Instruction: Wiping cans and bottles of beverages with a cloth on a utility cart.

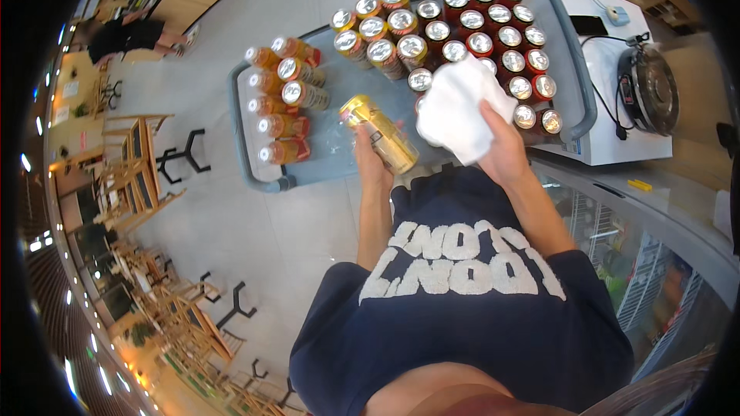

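A gold drink can [381,137] lies tilted in my left hand [372,156], its top pointing up and left. In my right hand [504,141] is a crumpled white cloth [462,107], held apart from that can. Both hands are over the near side of a grey cart [341,167]. Dark red cans [510,37] stand in rows on its right part, partly hidden by the cloth. Yellow cans [382,53] stand at the middle back. Orange drink bottles [283,126] and two pale cans [304,95] stand at the cart's left end.
Right of the cart, a white appliance [601,84] bears a black cable and a round glass-topped device [650,92]. A glass-doored fridge [613,242] stands beside me at the right. Another person [130,36] is far off at the upper left. Wooden tables and chairs [139,167] stand further left.
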`<move>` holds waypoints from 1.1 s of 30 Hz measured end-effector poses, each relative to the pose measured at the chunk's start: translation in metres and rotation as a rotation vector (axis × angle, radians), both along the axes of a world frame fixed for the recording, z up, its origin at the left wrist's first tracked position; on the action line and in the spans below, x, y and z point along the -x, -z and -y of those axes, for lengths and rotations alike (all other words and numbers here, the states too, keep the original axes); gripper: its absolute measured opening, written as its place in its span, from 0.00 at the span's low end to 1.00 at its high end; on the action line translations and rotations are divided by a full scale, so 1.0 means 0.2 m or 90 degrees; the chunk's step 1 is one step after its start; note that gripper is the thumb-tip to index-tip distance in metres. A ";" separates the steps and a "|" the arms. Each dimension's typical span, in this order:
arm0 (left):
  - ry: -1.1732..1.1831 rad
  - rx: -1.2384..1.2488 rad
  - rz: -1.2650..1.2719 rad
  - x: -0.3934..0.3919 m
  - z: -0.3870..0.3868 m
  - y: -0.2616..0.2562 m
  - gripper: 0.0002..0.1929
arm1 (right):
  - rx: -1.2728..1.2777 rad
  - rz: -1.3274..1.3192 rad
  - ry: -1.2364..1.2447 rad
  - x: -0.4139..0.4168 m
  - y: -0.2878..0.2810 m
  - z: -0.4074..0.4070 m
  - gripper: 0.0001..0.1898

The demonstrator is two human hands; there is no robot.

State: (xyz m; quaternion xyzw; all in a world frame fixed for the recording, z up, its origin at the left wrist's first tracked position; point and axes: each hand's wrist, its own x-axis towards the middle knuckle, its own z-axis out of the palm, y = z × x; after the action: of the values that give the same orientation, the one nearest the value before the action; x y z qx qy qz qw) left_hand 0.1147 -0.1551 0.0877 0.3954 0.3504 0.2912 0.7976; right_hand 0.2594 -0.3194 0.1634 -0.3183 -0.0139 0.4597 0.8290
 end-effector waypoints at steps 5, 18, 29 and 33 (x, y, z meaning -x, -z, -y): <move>0.013 0.206 0.134 0.00 0.16 -0.22 0.50 | 0.205 1.001 -0.087 0.10 -0.07 -0.28 0.26; 0.057 0.356 0.246 0.02 0.17 -0.26 0.48 | 0.146 1.013 -0.095 0.17 -0.06 -0.27 0.37; 0.023 0.283 0.274 0.03 0.15 -0.10 0.38 | 0.154 0.710 -0.124 0.27 0.08 -0.28 0.34; 0.096 0.294 0.343 0.08 0.00 -0.04 0.34 | 0.155 0.836 -0.230 0.38 0.25 -0.20 0.32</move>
State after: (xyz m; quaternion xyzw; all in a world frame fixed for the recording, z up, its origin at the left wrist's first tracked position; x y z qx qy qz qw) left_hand 0.0991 -0.1543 0.0965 0.1386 0.1538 0.2384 0.9488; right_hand 0.1825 -0.2788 0.1127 -0.6144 -0.5139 0.3011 0.5174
